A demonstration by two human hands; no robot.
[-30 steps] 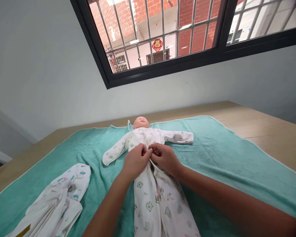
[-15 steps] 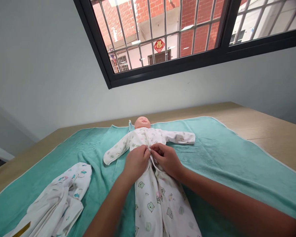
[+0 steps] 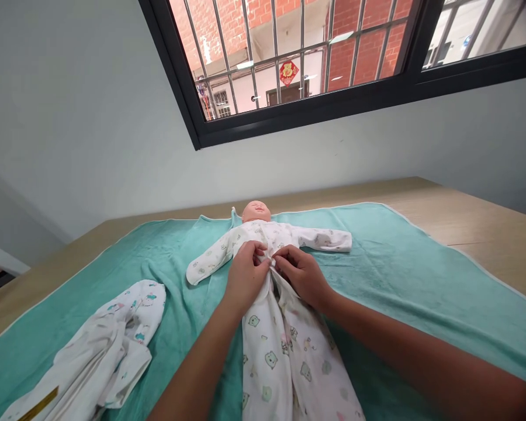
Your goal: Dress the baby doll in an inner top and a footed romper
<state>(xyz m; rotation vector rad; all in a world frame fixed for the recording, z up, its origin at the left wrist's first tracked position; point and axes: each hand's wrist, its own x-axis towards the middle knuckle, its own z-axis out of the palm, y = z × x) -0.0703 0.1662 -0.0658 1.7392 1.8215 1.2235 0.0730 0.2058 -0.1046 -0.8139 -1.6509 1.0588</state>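
Risk: the front opening of the sleepsuit [image 3: 284, 351] is pinched over the doll's chest, and the two edges are thin, soft cloth. In my judgement either edge may slip from the pinch, leaving the edges mismatched or the cloth bunched. A hard pull could also drag the doll [image 3: 255, 210] off line on the green towel [image 3: 398, 263], which is already rumpled beside the doll's arm.

Fingers: the left hand [image 3: 244, 278] and the right hand [image 3: 304, 276] meet over the doll's midline, just below its chin. The left fingers [image 3: 256, 250] are closed in a pinch on one edge of the opening; the right fingers [image 3: 284, 254] are closed on the facing edge. The fingertips of both hands touch. Whether a fastener lies between them cannot be told.

Position: the doll lies face up, arms spread, wearing the sleepsuit. A second printed garment [image 3: 100, 351] lies crumpled well apart from the doll, on the left hand's side. The towel covers the tabletop [image 3: 486, 228]
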